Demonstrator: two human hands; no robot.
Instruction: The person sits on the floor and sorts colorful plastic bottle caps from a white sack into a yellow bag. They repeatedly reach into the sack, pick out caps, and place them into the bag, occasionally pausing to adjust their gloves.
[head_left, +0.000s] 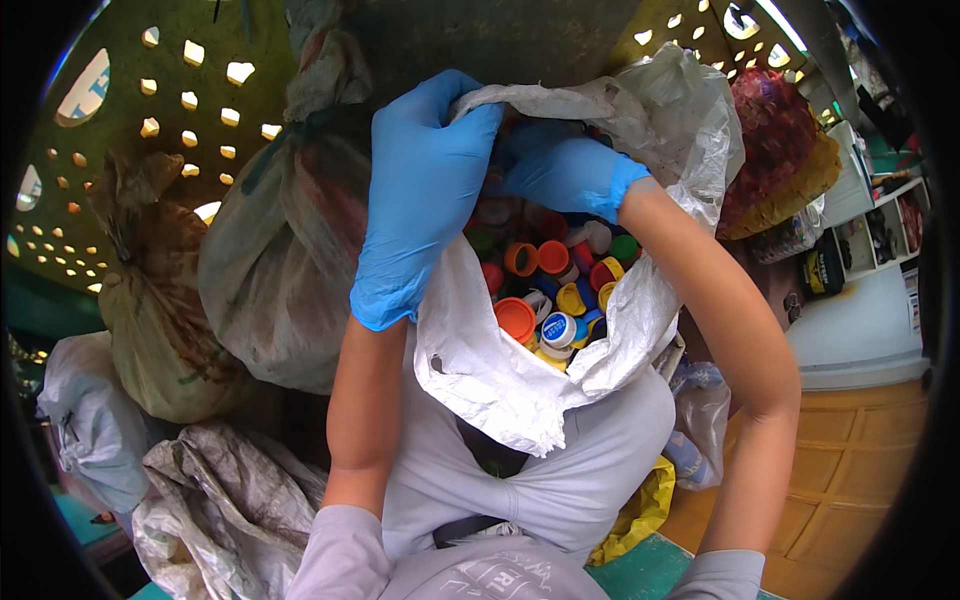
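Observation:
A white woven plastic sack (495, 375) lies open between the person's thighs, with many coloured plastic bottle caps (553, 256) inside. My left hand (427, 187), in a blue disposable glove, pinches the rolled far rim of the sack at its left side. My right hand (562, 169), in the same kind of glove, reaches into the sack over the caps; its fingers are hidden in shadow, so what they touch cannot be seen. An orange cap (514, 319) and a white cap with a blue top (559, 329) lie near the sack's close edge.
Tied full sacks (285, 262) stand at the left, beside a crumpled grey sack (225, 502). A red mesh bag (772, 142) is at the upper right. A perforated green wall (169, 67) rises behind. A yellow plastic bag (637, 510) lies by the right thigh; shelves (885, 225) stand farther right.

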